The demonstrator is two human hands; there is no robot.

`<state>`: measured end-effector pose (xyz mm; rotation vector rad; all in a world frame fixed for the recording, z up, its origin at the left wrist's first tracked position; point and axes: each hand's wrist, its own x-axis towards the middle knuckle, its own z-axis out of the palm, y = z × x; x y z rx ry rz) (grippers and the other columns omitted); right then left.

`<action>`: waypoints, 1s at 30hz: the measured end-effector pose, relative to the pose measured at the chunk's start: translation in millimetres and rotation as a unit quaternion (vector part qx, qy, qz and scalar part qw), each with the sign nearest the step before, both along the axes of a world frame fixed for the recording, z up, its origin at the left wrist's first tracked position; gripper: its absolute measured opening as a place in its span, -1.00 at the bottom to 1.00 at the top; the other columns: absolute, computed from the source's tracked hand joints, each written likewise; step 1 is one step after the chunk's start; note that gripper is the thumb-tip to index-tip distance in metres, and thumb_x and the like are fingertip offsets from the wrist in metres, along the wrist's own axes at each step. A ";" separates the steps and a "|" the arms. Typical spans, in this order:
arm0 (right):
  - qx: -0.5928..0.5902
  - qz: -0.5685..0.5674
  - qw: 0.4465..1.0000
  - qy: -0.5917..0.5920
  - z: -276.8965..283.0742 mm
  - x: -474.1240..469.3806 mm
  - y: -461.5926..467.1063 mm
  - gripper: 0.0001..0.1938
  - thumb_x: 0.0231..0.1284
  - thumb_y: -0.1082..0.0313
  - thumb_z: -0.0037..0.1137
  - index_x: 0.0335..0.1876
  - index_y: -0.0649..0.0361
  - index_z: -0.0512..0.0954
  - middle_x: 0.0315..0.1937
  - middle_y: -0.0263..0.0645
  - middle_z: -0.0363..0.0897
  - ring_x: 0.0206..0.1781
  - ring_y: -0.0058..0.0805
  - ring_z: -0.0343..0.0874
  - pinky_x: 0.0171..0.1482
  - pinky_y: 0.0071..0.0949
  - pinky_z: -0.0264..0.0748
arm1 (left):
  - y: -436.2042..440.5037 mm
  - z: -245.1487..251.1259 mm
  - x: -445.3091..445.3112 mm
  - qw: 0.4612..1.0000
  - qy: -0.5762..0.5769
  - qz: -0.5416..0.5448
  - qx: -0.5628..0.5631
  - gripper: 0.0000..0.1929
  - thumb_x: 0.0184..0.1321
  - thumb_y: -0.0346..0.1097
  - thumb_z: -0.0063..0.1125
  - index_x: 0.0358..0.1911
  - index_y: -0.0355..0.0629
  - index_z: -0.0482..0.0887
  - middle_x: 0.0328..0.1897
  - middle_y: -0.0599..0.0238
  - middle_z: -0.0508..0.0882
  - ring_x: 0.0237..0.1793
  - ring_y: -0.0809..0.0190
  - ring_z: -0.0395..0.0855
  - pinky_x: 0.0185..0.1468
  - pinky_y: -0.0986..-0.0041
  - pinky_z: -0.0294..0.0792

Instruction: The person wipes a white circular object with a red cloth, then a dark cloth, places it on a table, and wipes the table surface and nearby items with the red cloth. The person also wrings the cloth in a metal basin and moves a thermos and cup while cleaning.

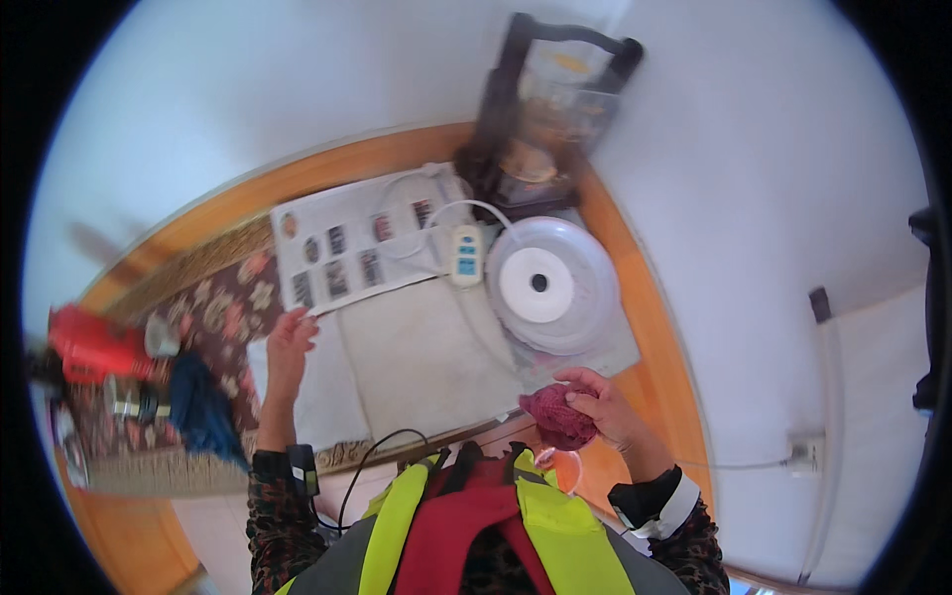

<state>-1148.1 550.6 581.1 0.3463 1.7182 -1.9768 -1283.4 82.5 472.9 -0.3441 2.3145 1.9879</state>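
Observation:
My right hand (606, 409) grips a bunched dark red cloth (559, 420), held near the front edge of the low table. Beyond it stands a round translucent plastic basin (595, 297), with a white disc (520, 286) and a black round centre (539, 282). A white hose (476, 202) arches from the basin's far side. Beside the basin lies a white handheld controller (466, 256) with blue keys. My left hand (290, 346) is raised over a white cloth (316, 379), fingers slightly curled and apart, with nothing visible in them. Its fingertips appear near the corner of a printed sheet (349, 256).
A dark-framed display stand (539, 126), blurred, is at the back corner. Leftward on a floral mat (216, 312) are a red container (100, 346), a cup (161, 336), a glass jar (134, 401) and a blue cloth (204, 405). A cord runs to the wall socket (807, 455).

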 end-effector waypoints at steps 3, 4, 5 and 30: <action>-0.106 -0.010 0.983 0.149 1.2 -11.9 -8.8 -0.62 0.33 0.24 0.00 0.16 0.29 0.42 0.03 -0.17 0.56 0.00 -0.39 0.58 0.12 -0.40 0.51 | -1.8 14.5 101.9 0.998 -0.029 0.051 0.008 -0.52 0.30 -0.11 0.12 0.18 -0.26 0.48 -0.01 0.19 0.66 -0.11 0.27 0.66 -0.12 0.46 0.50; -0.189 -0.056 0.976 0.091 0.5 -14.0 -8.3 -0.68 0.37 0.26 -0.06 0.11 0.28 0.46 -0.02 -0.18 0.60 -0.06 -0.39 0.60 0.09 -0.43 0.52 | -1.4 16.6 136.8 0.996 -0.043 0.076 0.022 -0.53 0.30 -0.12 0.12 0.18 -0.25 0.48 -0.02 0.18 0.67 -0.13 0.26 0.67 -0.11 0.45 0.51; -0.207 -0.003 0.972 0.111 -4.5 -18.0 -10.7 -0.69 0.37 0.29 -0.07 0.10 0.28 0.47 -0.06 -0.18 0.60 -0.06 -0.39 0.60 0.07 -0.39 0.55 | 0.9 16.2 164.2 0.992 -0.069 0.092 0.046 -0.52 0.31 -0.09 0.11 0.19 -0.23 0.48 -0.03 0.17 0.68 -0.13 0.24 0.67 -0.12 0.43 0.52; 0.093 0.483 0.804 0.334 -72.7 49.3 -308.8 -0.50 0.05 0.37 0.28 0.17 0.21 0.47 0.13 -0.15 0.45 0.19 -0.35 0.45 0.16 -0.39 0.44 | 8.9 -14.5 481.7 0.768 0.045 0.369 0.521 -0.62 0.14 -0.14 0.08 -0.01 -0.15 0.54 0.02 0.06 0.64 0.02 -0.02 0.62 0.06 0.17 0.47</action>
